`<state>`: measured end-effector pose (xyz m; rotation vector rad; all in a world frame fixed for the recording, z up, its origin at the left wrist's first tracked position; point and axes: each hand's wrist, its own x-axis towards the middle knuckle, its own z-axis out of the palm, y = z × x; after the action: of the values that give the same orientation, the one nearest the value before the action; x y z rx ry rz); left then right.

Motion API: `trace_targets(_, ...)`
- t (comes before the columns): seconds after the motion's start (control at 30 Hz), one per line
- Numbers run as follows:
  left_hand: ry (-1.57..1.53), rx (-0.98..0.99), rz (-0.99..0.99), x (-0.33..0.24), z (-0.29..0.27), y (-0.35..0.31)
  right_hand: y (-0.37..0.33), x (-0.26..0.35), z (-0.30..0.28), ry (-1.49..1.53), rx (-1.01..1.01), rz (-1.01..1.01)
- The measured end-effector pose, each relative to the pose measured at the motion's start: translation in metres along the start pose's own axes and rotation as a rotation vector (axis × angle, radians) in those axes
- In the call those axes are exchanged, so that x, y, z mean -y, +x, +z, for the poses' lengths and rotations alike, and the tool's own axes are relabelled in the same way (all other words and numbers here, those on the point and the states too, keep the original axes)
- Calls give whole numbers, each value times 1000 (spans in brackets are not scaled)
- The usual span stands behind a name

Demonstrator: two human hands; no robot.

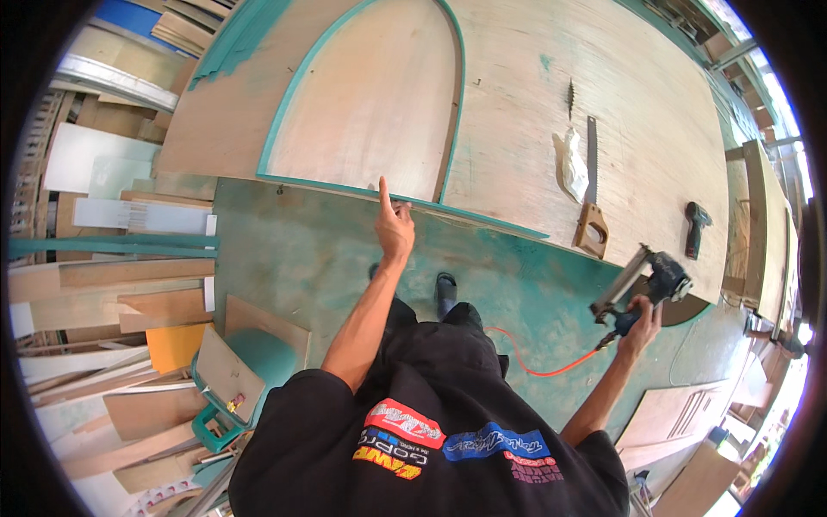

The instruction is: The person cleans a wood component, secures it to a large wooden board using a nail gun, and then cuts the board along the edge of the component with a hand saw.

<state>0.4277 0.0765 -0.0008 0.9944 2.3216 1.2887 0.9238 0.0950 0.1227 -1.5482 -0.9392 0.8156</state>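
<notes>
My left hand (395, 231) is at the near edge of an arch-shaped wooden panel (370, 95) trimmed in teal. Its index finger stretches over onto the panel while the thumb and other fingers bend against a long teal strip (495, 224) along the straight bottom edge. That strip runs on to the right past the arch. On the right, my right hand (639, 323) is closed round the handle of a black nail gun (663, 280), held up near the table's front edge. An orange air hose (551, 373) trails from the gun's base.
On the wooden worktable (517, 121) lie a handsaw (592, 189), a crumpled white plastic bag (573, 164), a drill bit (570, 99) and a cordless drill (696, 229). Stacked boards (129, 302) line the left. A teal chair (258, 366) stands to my left.
</notes>
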Motion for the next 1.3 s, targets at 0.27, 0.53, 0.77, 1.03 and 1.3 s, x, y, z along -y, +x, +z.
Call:
trace_targets(0.27, 584, 166, 854, 0, -45, 59, -143, -24, 47, 82, -42, 269)
trace_targets(0.53, 345, 649, 1154, 28, -40, 123, -242, 4, 184, 429, -3, 519)
trace_targets(0.77, 291, 774, 1283, 27, -40, 134, -286, -37, 313, 689, -233, 718)
trace_targets(1.03, 207, 810, 1295, 29, -38, 134, -323, -91, 409, 1094, -328, 699)
trace_targets(1.3, 359, 899, 1382, 12, -33, 142, -327, -107, 443, 1149, -390, 575)
